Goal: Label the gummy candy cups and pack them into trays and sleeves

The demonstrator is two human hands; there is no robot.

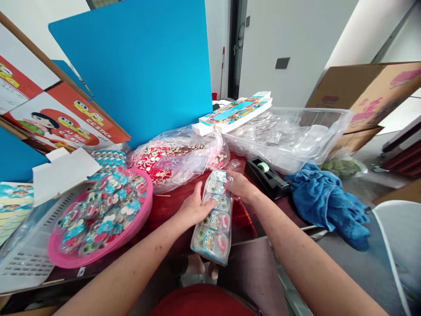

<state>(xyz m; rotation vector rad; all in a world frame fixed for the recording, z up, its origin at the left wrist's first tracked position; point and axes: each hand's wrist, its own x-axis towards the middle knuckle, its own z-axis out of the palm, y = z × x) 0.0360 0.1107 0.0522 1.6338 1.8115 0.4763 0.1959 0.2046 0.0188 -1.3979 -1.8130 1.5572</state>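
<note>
Over the front edge of the table, a long display box of candy packs (216,221) is tilted toward me. Clear blister cups with eyeball-like and red-and-white sweets line it in a row. My left hand (194,207) grips its left edge, one digit lying over the cups and another raised beside the edge. Around the upper right side of the box, my right hand (241,186) is closed, its fingers partly hidden behind. Left of my arms, a pink basin (149,202) holds many small bagged sweets. Behind the hands lies a large clear bag of red and white sweets (158,164).
A black tape dispenser (268,177) and a blue cloth (329,202) lie to the right. Farther back stand a clear plastic tub (332,131) of empty blisters, with flat printed cartons (237,113) on its edge. Cardboard boxes (371,92) and a blue panel (141,66) rise behind.
</note>
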